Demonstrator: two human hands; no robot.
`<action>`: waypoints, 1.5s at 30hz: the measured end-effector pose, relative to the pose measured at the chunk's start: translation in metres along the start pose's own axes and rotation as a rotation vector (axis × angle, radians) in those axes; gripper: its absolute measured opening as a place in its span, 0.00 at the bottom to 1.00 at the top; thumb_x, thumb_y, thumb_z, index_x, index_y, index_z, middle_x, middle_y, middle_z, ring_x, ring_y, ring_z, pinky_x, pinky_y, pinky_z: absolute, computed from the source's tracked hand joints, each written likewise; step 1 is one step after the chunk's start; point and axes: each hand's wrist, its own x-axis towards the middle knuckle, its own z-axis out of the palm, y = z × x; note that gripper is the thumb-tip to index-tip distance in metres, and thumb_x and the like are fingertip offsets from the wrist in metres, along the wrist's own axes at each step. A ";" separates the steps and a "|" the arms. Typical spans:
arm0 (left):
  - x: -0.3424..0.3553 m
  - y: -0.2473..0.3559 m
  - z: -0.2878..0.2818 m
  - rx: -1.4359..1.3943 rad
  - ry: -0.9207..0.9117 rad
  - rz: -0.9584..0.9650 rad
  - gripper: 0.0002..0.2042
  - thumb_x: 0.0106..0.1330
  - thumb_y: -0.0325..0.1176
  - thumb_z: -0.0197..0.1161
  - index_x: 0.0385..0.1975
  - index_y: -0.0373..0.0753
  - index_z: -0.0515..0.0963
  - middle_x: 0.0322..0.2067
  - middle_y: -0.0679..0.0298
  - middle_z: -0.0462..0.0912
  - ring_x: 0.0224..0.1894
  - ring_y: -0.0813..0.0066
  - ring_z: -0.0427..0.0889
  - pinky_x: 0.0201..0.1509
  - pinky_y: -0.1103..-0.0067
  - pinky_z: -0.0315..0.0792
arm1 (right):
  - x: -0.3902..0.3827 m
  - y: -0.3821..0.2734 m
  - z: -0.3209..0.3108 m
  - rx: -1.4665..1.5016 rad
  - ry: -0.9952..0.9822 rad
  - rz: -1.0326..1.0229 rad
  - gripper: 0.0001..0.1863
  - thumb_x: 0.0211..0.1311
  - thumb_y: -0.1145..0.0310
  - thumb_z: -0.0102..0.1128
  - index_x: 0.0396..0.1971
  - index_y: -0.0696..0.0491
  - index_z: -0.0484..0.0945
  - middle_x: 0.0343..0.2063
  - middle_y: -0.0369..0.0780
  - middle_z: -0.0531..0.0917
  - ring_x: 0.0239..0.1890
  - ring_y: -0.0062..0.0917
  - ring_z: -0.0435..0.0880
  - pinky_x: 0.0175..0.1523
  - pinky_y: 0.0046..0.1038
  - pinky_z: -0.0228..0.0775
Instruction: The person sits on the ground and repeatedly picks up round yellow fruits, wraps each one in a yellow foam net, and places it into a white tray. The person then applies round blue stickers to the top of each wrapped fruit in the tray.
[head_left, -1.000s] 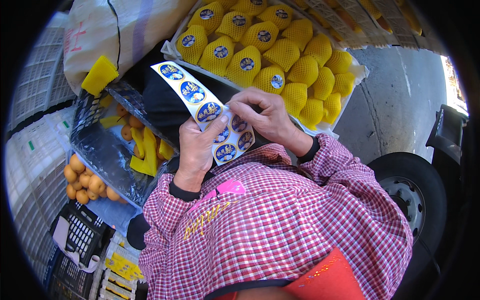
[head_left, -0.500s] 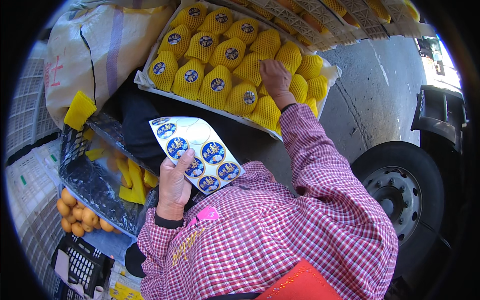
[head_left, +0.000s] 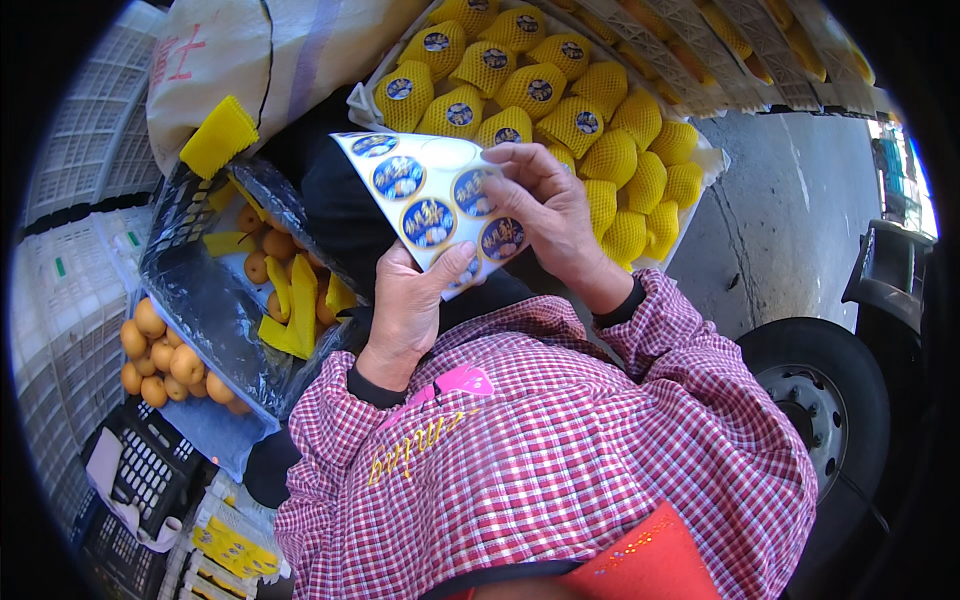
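Observation:
My left hand [head_left: 408, 312] grips the lower edge of a white sheet of round blue stickers [head_left: 428, 222], thumb on top. My right hand [head_left: 565, 225] is at the sheet's right edge, its thumb and forefinger closed at one of the stickers; whether that sticker has lifted is hard to see. A bare round spot shows near the top of the sheet. Beyond the hands, a white crate [head_left: 366, 108] holds fruits in yellow foam nets [head_left: 609, 158]. Those at the left and middle, including one beside the right hand's fingertips, bear round blue stickers; several at the right have none.
At left, a plastic-lined crate [head_left: 205, 290] contains orange-brown round fruits and loose yellow nets. More bare fruits [head_left: 165, 360] lie beside it, near a black basket [head_left: 150, 480]. A woven sack [head_left: 235, 60] stands at the back left, stacked crates [head_left: 700, 75] at the back right, a vehicle wheel [head_left: 815, 410] at right.
My right hand has come back from the fruits in the crate to the sticker sheet. The left hand has raised the sheet, and the view has shifted. One more netted fruit now shows a sticker.

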 end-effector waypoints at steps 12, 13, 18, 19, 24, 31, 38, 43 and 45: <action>-0.003 -0.005 -0.005 -0.075 0.113 0.210 0.15 0.66 0.30 0.68 0.51 0.36 0.77 0.45 0.61 0.84 0.46 0.75 0.84 0.54 0.78 0.79 | -0.011 0.000 0.009 -0.771 -0.055 -0.500 0.09 0.57 0.67 0.70 0.39 0.48 0.88 0.44 0.37 0.84 0.49 0.30 0.79 0.51 0.31 0.74; -0.003 -0.005 -0.005 -0.055 0.099 0.207 0.15 0.66 0.30 0.68 0.51 0.36 0.78 0.45 0.61 0.84 0.46 0.75 0.84 0.54 0.78 0.78 | -0.011 0.000 0.009 -0.730 -0.069 -0.470 0.09 0.58 0.67 0.70 0.38 0.49 0.88 0.42 0.37 0.85 0.48 0.29 0.80 0.50 0.30 0.74; -0.001 -0.004 -0.010 -0.019 0.032 0.157 0.14 0.65 0.29 0.69 0.49 0.36 0.79 0.44 0.62 0.84 0.47 0.76 0.83 0.56 0.78 0.76 | -0.006 0.001 0.001 -0.659 -0.116 -0.449 0.09 0.59 0.64 0.70 0.36 0.51 0.88 0.35 0.36 0.86 0.40 0.24 0.82 0.44 0.27 0.76; 0.000 -0.003 -0.010 -0.010 0.033 0.142 0.14 0.66 0.29 0.69 0.49 0.36 0.79 0.44 0.61 0.84 0.47 0.76 0.83 0.56 0.78 0.76 | -0.005 0.001 -0.001 -0.636 -0.122 -0.443 0.08 0.60 0.65 0.70 0.36 0.52 0.88 0.34 0.36 0.86 0.38 0.24 0.83 0.44 0.27 0.76; 0.003 -0.001 0.001 -0.010 0.049 0.071 0.15 0.66 0.28 0.68 0.51 0.35 0.77 0.45 0.61 0.84 0.48 0.74 0.83 0.57 0.76 0.76 | -0.005 0.005 -0.012 -0.411 -0.104 -0.166 0.09 0.64 0.65 0.66 0.37 0.55 0.87 0.31 0.36 0.86 0.36 0.19 0.84 0.40 0.22 0.77; 0.013 -0.005 0.004 -0.080 0.027 -0.042 0.16 0.65 0.29 0.69 0.51 0.35 0.75 0.46 0.60 0.83 0.50 0.71 0.83 0.58 0.74 0.77 | -0.003 0.015 -0.025 -0.114 -0.195 0.007 0.15 0.65 0.62 0.68 0.42 0.59 0.83 0.33 0.35 0.86 0.35 0.15 0.83 0.44 0.18 0.76; 0.023 -0.008 0.003 -0.095 0.017 -0.148 0.18 0.65 0.26 0.67 0.54 0.34 0.73 0.48 0.58 0.82 0.52 0.67 0.83 0.61 0.68 0.76 | 0.007 0.011 -0.042 0.019 -0.182 0.265 0.13 0.66 0.64 0.66 0.39 0.59 0.83 0.34 0.35 0.86 0.34 0.14 0.82 0.41 0.17 0.75; 0.026 -0.005 0.006 -0.080 0.001 -0.128 0.19 0.66 0.24 0.65 0.56 0.32 0.71 0.50 0.56 0.82 0.53 0.65 0.83 0.59 0.67 0.76 | 0.030 0.024 -0.076 -0.078 0.001 0.199 0.12 0.66 0.64 0.65 0.41 0.59 0.82 0.36 0.36 0.85 0.34 0.17 0.82 0.41 0.19 0.75; 0.026 0.000 0.006 -0.054 0.019 -0.147 0.19 0.65 0.23 0.64 0.55 0.32 0.71 0.50 0.56 0.82 0.52 0.64 0.83 0.58 0.66 0.77 | 0.054 0.034 -0.116 -0.176 0.271 0.159 0.14 0.65 0.63 0.64 0.41 0.60 0.81 0.35 0.37 0.85 0.34 0.19 0.83 0.41 0.21 0.76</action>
